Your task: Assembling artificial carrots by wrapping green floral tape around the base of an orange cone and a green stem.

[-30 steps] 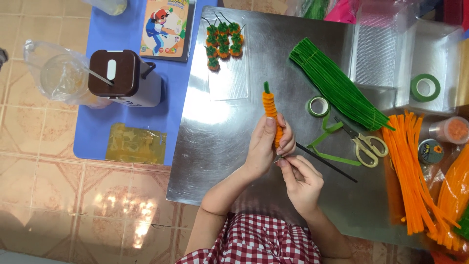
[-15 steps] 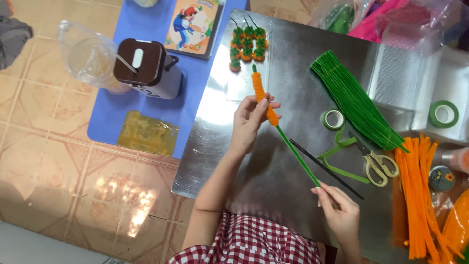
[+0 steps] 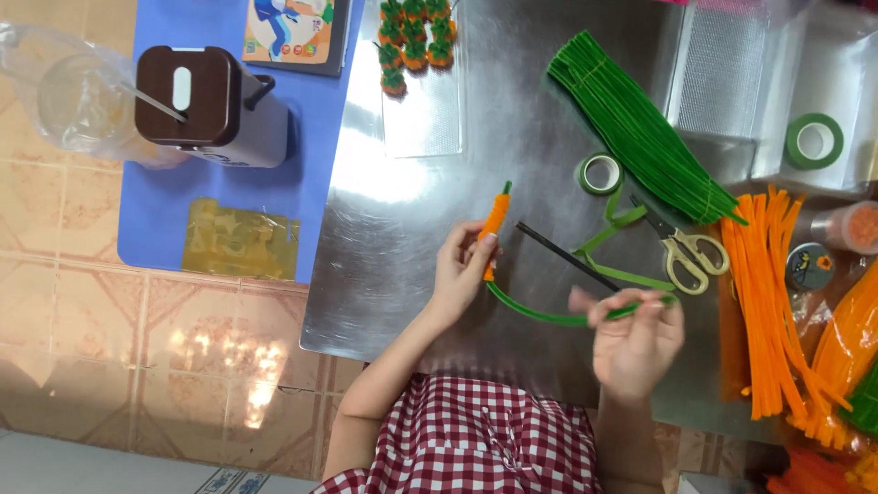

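- Left hand grips a small orange pipe-cleaner carrot, green-tipped at 12 o'clock.
- Right hand pinches its curved green stem.
- Clear bag at 10 o'clock; contents unclear.

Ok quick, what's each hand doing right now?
Left hand: closed on the orange carrot.
Right hand: fingers pinched on the green pipe cleaner that curves over from the carrot.
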